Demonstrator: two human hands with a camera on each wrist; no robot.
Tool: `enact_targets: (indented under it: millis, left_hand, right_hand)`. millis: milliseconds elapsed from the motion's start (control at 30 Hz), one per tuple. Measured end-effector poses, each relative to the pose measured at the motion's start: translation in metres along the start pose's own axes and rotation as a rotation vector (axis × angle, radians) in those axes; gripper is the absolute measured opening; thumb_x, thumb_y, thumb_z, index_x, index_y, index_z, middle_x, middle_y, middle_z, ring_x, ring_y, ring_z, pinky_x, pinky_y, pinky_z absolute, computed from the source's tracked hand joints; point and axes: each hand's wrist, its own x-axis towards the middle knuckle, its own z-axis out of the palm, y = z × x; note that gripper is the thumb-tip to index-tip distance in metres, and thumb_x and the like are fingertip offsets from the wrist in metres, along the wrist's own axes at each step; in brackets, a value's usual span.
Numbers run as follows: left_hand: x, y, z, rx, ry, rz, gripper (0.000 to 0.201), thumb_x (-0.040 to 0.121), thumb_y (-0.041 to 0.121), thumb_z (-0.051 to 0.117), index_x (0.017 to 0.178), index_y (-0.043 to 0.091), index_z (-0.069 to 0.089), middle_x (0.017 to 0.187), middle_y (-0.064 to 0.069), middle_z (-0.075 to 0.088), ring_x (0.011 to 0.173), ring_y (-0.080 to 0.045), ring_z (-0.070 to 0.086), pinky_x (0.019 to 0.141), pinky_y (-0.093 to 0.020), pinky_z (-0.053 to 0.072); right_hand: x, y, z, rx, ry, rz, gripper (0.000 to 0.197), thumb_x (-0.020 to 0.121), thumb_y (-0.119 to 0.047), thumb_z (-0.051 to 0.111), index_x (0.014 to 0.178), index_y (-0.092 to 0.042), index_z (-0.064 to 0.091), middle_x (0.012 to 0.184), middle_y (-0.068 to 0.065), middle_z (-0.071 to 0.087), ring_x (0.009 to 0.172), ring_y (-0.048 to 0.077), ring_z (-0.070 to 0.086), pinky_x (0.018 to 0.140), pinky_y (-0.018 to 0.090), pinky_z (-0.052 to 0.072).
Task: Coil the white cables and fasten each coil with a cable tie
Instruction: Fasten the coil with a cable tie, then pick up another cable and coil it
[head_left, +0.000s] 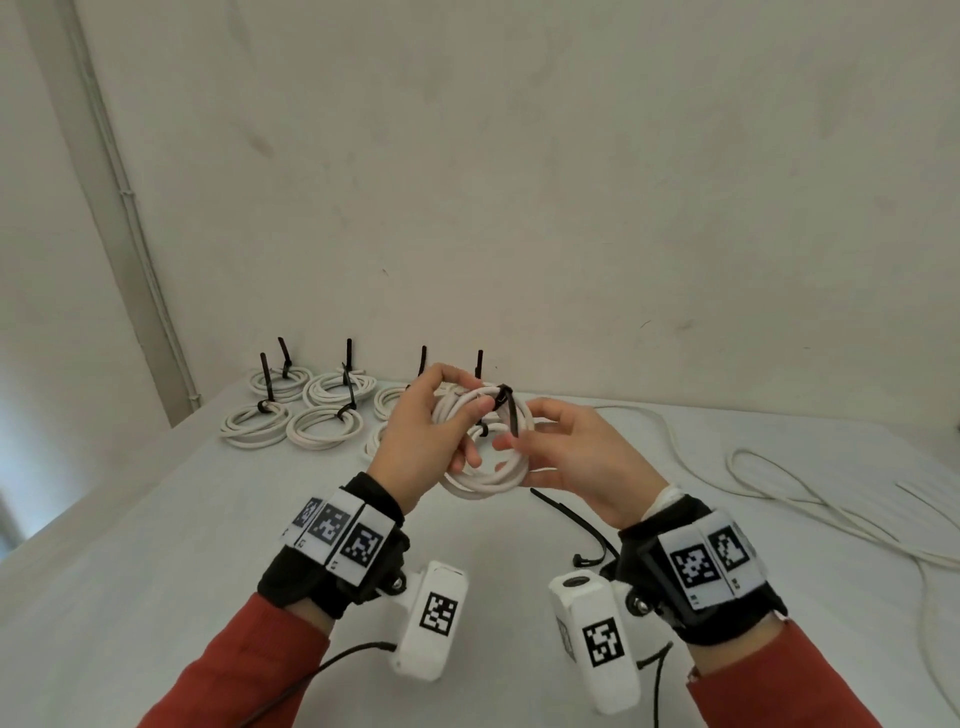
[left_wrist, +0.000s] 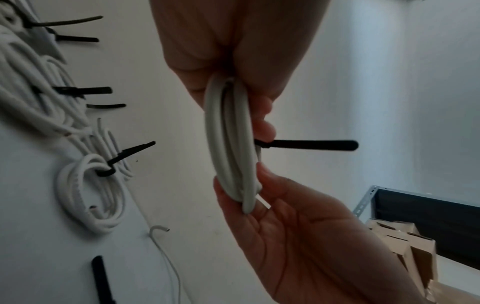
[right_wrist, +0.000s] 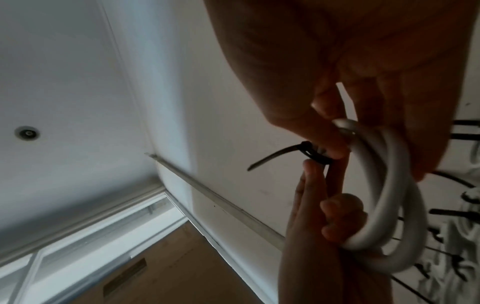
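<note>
I hold a white cable coil above the table between both hands. My left hand grips its left side, fingers curled through the loop. A black cable tie is looped round the top of the coil, and its tail hangs free. My right hand pinches the coil's right side between thumb and fingers, just below the tie. The left wrist view has the coil edge-on with the tie tail sticking out untouched. The right wrist view looks at the coil and the tie from below.
Several tied coils with upright black tie tails lie at the back left of the white table. A loose white cable runs across the right side. Spare black cable ties lie under my right hand. A wall stands close behind.
</note>
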Motion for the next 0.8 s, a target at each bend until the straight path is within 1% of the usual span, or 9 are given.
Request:
enact_targets:
  millis: [67,200,333,500,567,633,733,767,800]
  left_hand:
    - [0.002,-0.011,0.000,-0.049,0.031,-0.095,0.024,0.090,0.017,0.063,0.107,0.012,0.046,0.055,0.004,0.064,0.038,-0.011,0.053,0.039,-0.020,0.041]
    - [0.013,-0.036,0.004,-0.152,-0.016,-0.358,0.021,0.096,0.019,0.054,0.112,0.006,0.050,0.093,-0.005,0.070,0.063,-0.014,0.063,0.058,-0.024,0.053]
    - [0.034,-0.049,0.015,-0.167,-0.136,-0.457,0.018,0.092,-0.002,0.048,0.100,0.009,0.061,0.089,-0.005,0.066,0.076,-0.016,0.063,0.074,-0.027,0.056]
    - [0.083,-0.065,0.049,-0.077,-0.154,-0.460,0.017,0.088,-0.008,0.052,0.101,0.001,0.058,0.086,-0.010,0.061,0.077,-0.017,0.061,0.064,-0.020,0.055]
    - [0.109,-0.077,0.062,-0.022,-0.122,-0.505,0.010,0.088,-0.006,0.050,0.091,0.000,0.058,0.081,-0.012,0.057,0.077,-0.021,0.059,0.066,-0.026,0.057]
    - [0.130,-0.092,0.070,0.134,-0.122,-0.515,0.004,0.084,-0.004,0.057,0.083,0.000,0.058,0.081,-0.015,0.058,0.084,-0.031,0.063,0.082,-0.043,0.056]
    - [0.154,-0.111,0.079,0.429,-0.153,-0.497,0.006,0.078,0.003,0.066,0.077,0.003,0.060,0.087,-0.023,0.065,0.090,-0.034,0.066,0.087,-0.046,0.054]
    - [0.159,-0.113,0.080,0.552,-0.158,-0.478,0.008,0.079,0.007,0.067,0.084,0.002,0.063,0.093,-0.023,0.067,0.094,-0.033,0.066,0.087,-0.041,0.054]
    - [0.163,-0.114,0.081,0.652,-0.162,-0.461,0.017,0.081,0.010,0.066,0.095,0.001,0.065,0.102,-0.022,0.067,0.099,-0.033,0.064,0.086,-0.036,0.051]
  right_hand:
    - [0.003,0.005,0.001,0.025,0.039,-0.005,0.017,0.088,0.000,0.062,0.105,-0.003,0.063,0.086,0.012,0.069,0.063,0.013,0.067,0.057,0.023,0.055]
    - [0.023,0.021,-0.012,0.102,0.183,0.084,0.027,0.086,0.000,0.065,0.111,0.004,0.058,0.090,0.017,0.069,0.066,0.019,0.068,0.059,0.028,0.058]
    - [0.058,0.038,-0.039,0.176,0.326,0.168,0.029,0.089,0.001,0.061,0.116,0.006,0.051,0.084,0.015,0.066,0.065,0.021,0.065,0.051,0.029,0.057]
    - [0.105,0.045,-0.072,0.143,0.398,0.230,0.006,0.093,-0.001,0.057,0.089,-0.004,0.053,0.084,0.013,0.059,0.069,0.022,0.059,0.045,0.029,0.055]
    - [0.124,0.046,-0.087,0.115,0.400,0.224,0.015,0.093,0.000,0.055,0.081,-0.008,0.053,0.082,0.011,0.058,0.070,0.021,0.059,0.053,0.029,0.057]
    - [0.138,0.045,-0.094,0.098,0.371,0.230,0.006,0.093,-0.001,0.054,0.094,-0.005,0.058,0.086,0.009,0.058,0.074,0.020,0.061,0.070,0.031,0.058]
    - [0.160,0.048,-0.105,-0.134,0.441,0.295,0.031,0.097,-0.026,0.050,0.120,-0.007,0.060,0.107,0.008,0.065,0.101,0.022,0.063,0.089,0.029,0.048]
    - [0.161,0.057,-0.103,-0.541,0.432,0.237,0.034,0.098,-0.033,0.046,0.119,-0.011,0.061,0.114,0.007,0.065,0.109,0.022,0.061,0.090,0.027,0.045]
    - [0.163,0.061,-0.103,-0.749,0.394,0.216,0.036,0.098,-0.036,0.044,0.116,-0.012,0.063,0.116,0.007,0.066,0.111,0.023,0.060,0.089,0.026,0.043]
